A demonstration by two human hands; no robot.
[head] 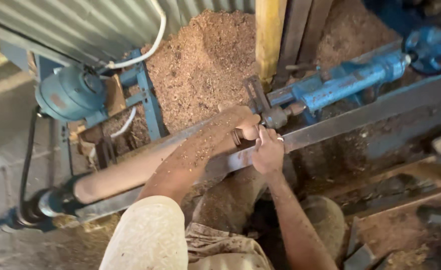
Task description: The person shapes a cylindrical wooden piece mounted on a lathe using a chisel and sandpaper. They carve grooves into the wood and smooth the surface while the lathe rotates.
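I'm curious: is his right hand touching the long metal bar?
Touching. The head view shows the right hand resting its fingers on the metal bar, beside the wooden piece.

blocked: tailstock (340,85) right of our workpiece (130,172), sawdust heap (205,60) behind it | free: we see open room above workpiece's left half

woodturning workshop: blue lathe (340,85), motor (70,92), sawdust heap (205,60), corrugated metal wall (80,25).

Both hands, left (240,120) and right (266,152), grip the wooden spindle's (130,172) end beside the blue tailstock (345,82).
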